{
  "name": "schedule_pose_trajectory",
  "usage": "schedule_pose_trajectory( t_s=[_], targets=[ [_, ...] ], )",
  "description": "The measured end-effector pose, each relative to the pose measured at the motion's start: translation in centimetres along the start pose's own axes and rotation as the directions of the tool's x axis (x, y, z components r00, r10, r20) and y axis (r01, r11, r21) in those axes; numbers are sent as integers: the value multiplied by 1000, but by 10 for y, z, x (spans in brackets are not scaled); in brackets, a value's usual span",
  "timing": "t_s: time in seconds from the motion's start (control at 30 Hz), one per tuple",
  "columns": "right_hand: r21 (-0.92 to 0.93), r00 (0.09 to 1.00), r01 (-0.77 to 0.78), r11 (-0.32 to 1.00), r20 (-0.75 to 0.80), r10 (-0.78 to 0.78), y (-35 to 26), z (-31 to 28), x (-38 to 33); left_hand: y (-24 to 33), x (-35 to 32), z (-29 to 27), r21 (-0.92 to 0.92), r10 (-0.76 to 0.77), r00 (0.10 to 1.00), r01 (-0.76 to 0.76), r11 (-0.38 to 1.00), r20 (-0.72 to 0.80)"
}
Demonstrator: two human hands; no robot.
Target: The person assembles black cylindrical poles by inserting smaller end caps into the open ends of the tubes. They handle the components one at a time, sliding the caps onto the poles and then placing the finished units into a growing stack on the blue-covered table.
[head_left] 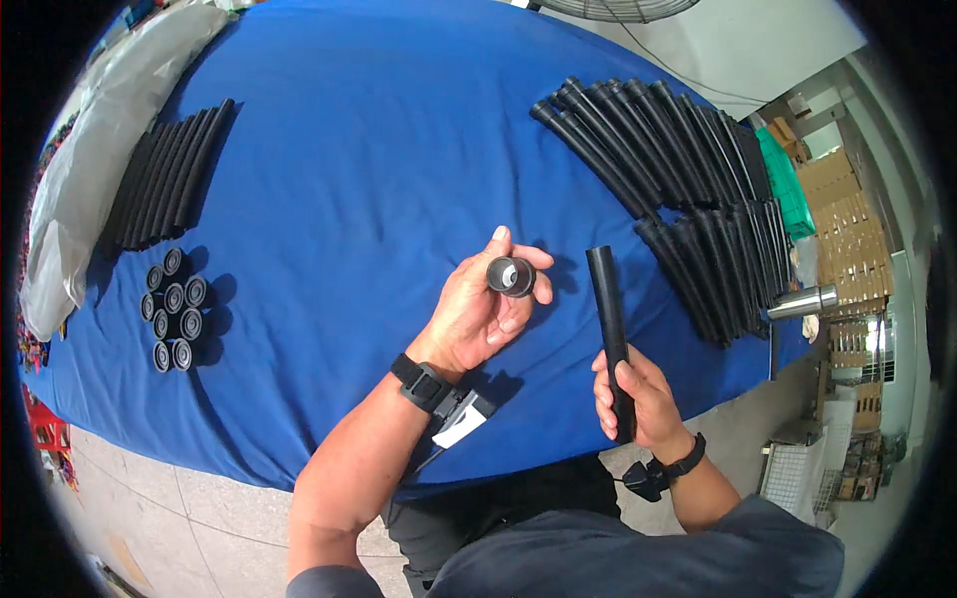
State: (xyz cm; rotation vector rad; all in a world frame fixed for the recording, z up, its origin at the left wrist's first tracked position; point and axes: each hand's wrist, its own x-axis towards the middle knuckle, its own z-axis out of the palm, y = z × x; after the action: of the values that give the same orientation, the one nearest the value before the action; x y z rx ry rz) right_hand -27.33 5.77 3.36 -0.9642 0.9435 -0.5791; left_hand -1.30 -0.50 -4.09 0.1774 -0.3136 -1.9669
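Note:
My left hand [484, 307] is closed around a short black round cap [511, 277], its hollow opening facing up and something pale showing inside. In my right hand [642, 397] is a straight black tube [608, 314], gripped near its lower end and pointing up and away from me. The cap and the tube are apart, with a stretch of blue cloth between them. To the left, several similar black caps [173, 298] stand in a loose cluster. Beyond them lies a row of plain black tubes [171, 179].
A blue cloth [379, 130] covers the table. Capped black tubes [638, 145] lie in two rows at the right, beside a shiny metal cylinder [803, 302] and a green crate [788, 184]. Clear plastic sheeting [90, 189] lines the left edge. A fan [618, 8] stands beyond the far edge.

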Motion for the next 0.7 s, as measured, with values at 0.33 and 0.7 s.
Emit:
schedule_pose_trajectory(
  t_s=[0.33, 0.7],
  targets=[
    [-175, 983, -86, 981, 147, 112, -9, 15, 2, 1, 0, 3, 192, 254, 948, -218, 957, -192],
    [124, 948, -260, 958, 220, 229, 10, 42, 35, 11, 2, 9, -35, 274, 923, -294, 955, -271]
  ],
)
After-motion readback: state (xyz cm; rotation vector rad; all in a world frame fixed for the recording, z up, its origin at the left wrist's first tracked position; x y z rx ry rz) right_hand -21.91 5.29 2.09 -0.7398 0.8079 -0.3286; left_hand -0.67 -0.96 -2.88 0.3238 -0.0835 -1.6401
